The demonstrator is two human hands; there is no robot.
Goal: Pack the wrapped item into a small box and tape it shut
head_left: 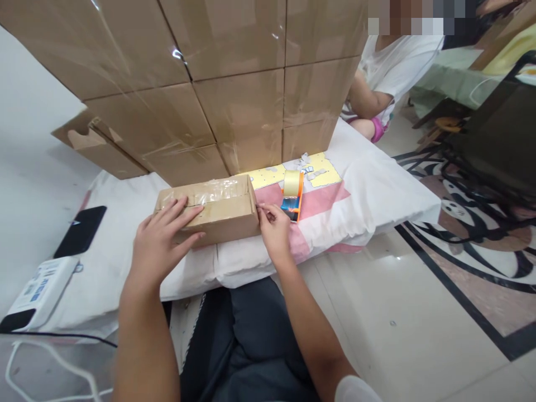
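Observation:
A small cardboard box (226,211) lies in front of me on a cloth-covered surface, with shiny clear tape along its top. My left hand (170,231) rests on the box's left part, fingers spread across the top and the thumb along the front side. At the right end of the box, my right hand (273,223) has thumb and forefinger pinched together against the edge. Whatever is between those fingertips is too small to make out. Just beyond the right hand stands an orange and blue tape dispenser (298,195) with a roll of tape.
Stacked cardboard boxes (238,114) rise behind the small box. A black phone (80,231) and a white device (42,293) lie at left. Another person in a white shirt (397,72) sits at upper right. A panda-patterned rug (473,229) covers the floor at right.

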